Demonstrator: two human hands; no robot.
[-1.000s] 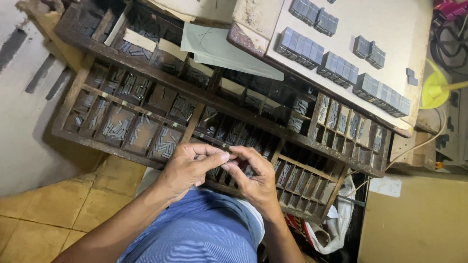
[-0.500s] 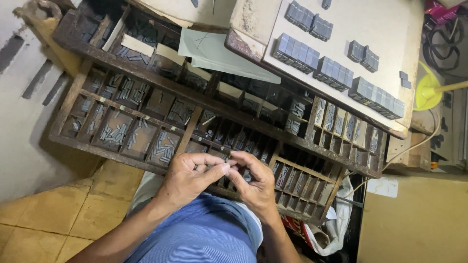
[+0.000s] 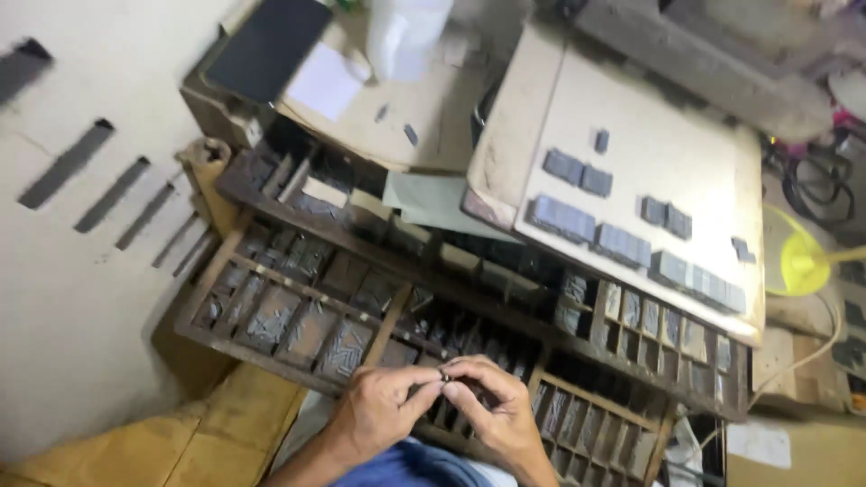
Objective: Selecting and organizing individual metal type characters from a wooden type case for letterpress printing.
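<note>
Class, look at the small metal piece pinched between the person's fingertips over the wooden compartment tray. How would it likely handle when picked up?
The small metal piece looks stiff, probably dense for its size, like the grey blocks on the board. Being so tiny, it may slip easily: both the left hand and right hand pinch it by the fingertips. If dropped, it would likely vanish among the wooden tray compartments.

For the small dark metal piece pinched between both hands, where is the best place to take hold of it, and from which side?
Probably by its two ends, coming in from left and right. The small dark metal piece is tiny and sits between the left hand and right hand fingertips above the compartmented wooden type case; its exact shape is too small to tell.
</note>
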